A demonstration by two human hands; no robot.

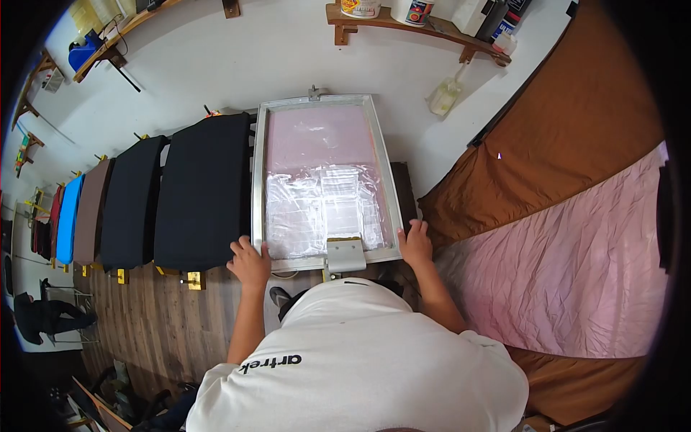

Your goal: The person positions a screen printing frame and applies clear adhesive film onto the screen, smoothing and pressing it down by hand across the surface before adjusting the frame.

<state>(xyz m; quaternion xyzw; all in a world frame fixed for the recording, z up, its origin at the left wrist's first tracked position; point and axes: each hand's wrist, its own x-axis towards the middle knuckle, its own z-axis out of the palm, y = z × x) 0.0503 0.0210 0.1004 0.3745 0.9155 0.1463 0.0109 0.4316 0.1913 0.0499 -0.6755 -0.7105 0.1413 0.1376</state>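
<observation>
In front of me lies a silk-screen frame (260, 165) with pale metal sides. Its mesh is pinkish at the far part (317, 133), and white, glossy ink smears (317, 209) cover the near half. My left hand (250, 262) grips the frame's near left side, with fingers curled at the edge. On the opposite side, my right hand (415, 243) holds the frame near its lower right corner. Between them, a squeegee (346, 255) with a metal holder rests against the near rail. What lies beneath the screen is mostly hidden.
Black fabric-covered boards (201, 187) stand in a row leftward, with brown (93, 209) and blue (69, 219) ones beyond. A shelf (425, 29) with tubs is on the wall. Brown (568, 137) and pink cloth (568, 266) hang at right. Another person (50, 317) is far left.
</observation>
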